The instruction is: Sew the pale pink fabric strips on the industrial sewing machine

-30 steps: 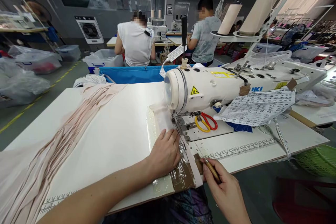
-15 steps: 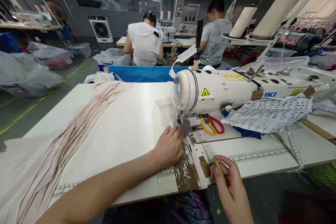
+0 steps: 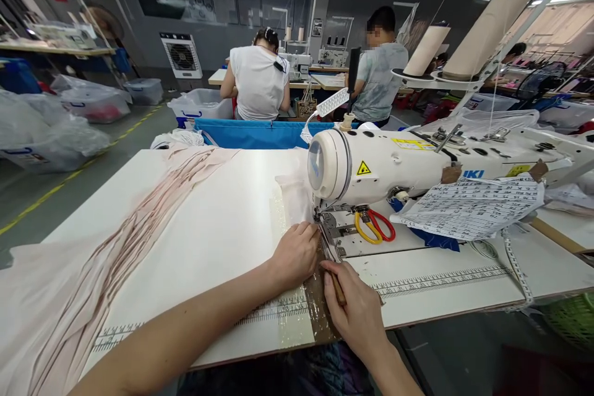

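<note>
On the white sewing table, my left hand point(image 3: 297, 253) is closed at the edge of the pale fabric point(image 3: 297, 201), its fingers bent close in front of the needle area of the sewing machine point(image 3: 375, 164). The fingertips are partly hidden. My right hand point(image 3: 355, 309) grips the wooden handle of an awl point(image 3: 339, 289). Its thin metal tip points up toward the needle plate, beside my left fingers. Yellow-and-red-handled scissors point(image 3: 375, 226) lie on the machine bed, right of the needle.
A long gathered bundle of pale pink fabric point(image 3: 134, 229) lies along the table's left side. Printed rulers point(image 3: 440, 278) run near the front edge. A sheet of handwritten paper point(image 3: 473, 207) and a tape measure point(image 3: 516, 266) are on the right. Thread cones point(image 3: 427, 52) stand above; two people sit beyond.
My right hand has moved left and up with the awl, from beyond the table edge to beside my left hand. My left fingers have curled more. The fabric strip no longer shows at the front edge.
</note>
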`<state>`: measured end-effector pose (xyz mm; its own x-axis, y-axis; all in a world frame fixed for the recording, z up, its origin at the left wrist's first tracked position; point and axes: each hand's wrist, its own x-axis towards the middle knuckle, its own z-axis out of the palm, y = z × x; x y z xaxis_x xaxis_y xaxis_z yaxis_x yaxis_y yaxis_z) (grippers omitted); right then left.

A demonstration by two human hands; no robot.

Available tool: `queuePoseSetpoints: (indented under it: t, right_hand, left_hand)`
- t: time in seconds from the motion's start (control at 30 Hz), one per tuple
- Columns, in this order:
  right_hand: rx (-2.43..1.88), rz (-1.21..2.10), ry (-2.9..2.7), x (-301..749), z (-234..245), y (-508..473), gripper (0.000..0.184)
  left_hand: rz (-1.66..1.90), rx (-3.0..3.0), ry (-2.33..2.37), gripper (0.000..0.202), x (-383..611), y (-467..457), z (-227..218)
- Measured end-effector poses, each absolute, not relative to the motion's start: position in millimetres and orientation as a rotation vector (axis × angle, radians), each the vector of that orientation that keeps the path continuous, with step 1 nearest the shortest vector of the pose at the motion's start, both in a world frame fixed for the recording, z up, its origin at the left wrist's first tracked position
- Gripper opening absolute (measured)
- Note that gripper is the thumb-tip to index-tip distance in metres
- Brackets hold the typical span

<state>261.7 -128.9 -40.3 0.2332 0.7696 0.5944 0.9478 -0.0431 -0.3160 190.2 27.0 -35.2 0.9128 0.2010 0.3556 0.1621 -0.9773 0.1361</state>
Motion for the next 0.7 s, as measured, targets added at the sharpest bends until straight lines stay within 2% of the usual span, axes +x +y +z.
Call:
queuePoseSetpoints:
  t: [0.2, 0.7]
  right_hand:
    - [-1.987, -0.514, -1.65, 262.6, -43.6, -116.9, 0.026]
    - [-2.132, -0.629, -1.673, 259.9, -42.0, -110.7, 0.025]
  left_hand:
    - [0.603, 2.961, 0.286, 0.042, 189.8, 29.2, -38.7]
    - [0.66, 2.913, 0.308, 0.039, 191.8, 32.2, -42.2]
